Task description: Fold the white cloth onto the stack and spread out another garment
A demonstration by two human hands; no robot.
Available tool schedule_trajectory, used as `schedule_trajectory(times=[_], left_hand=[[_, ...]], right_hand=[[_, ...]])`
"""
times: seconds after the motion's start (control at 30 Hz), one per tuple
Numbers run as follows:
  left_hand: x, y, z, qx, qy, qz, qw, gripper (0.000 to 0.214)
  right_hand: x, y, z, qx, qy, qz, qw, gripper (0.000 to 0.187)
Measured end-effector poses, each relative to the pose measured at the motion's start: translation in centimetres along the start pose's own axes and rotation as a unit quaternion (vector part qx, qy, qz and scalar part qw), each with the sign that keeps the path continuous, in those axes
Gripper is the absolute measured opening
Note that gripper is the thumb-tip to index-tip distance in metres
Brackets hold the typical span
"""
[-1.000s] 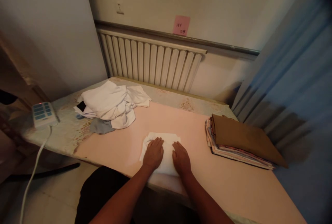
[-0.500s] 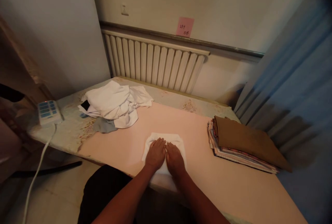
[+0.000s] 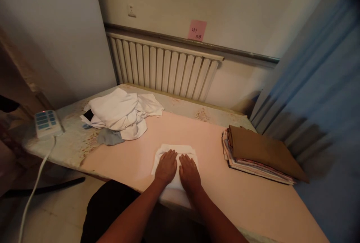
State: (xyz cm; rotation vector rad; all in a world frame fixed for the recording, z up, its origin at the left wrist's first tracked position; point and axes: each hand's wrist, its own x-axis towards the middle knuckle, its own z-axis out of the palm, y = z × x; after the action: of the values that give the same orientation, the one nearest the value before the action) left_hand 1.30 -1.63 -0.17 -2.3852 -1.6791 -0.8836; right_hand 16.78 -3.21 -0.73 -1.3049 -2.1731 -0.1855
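Observation:
A folded white cloth (image 3: 177,185), perhaps a garment, lies on the pink table cover (image 3: 208,149) near the front edge. Flat on its left half rests my left hand (image 3: 167,166), fingers stretched away from me. My right hand (image 3: 189,170) lies flat on the right half, its fingers also stretched out. A narrow strip of the cloth shows between the two hands, and its far edge shows beyond my fingertips. Both palms hide much of the cloth.
A crumpled heap of white clothes (image 3: 112,108) with a grey piece (image 3: 110,137) lies at the left. At the right sits a folded stack topped by brown cloth (image 3: 261,149). A power strip (image 3: 47,123) stands at the left end; a radiator (image 3: 165,68) runs behind.
My hands have moved slightly apart on the white cloth, widening the gap between them. The whole view has shifted a little, with the surroundings now further left.

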Motion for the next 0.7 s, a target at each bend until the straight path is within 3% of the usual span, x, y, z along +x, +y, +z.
schedule_trajectory(times=[0.7], left_hand=[[-0.05,-0.04,0.19,0.003,0.017,0.007,1.0,0.04]], right_hand=[[-0.87,0.75,-0.58,-0.034,0.037,0.048,0.998,0.041]])
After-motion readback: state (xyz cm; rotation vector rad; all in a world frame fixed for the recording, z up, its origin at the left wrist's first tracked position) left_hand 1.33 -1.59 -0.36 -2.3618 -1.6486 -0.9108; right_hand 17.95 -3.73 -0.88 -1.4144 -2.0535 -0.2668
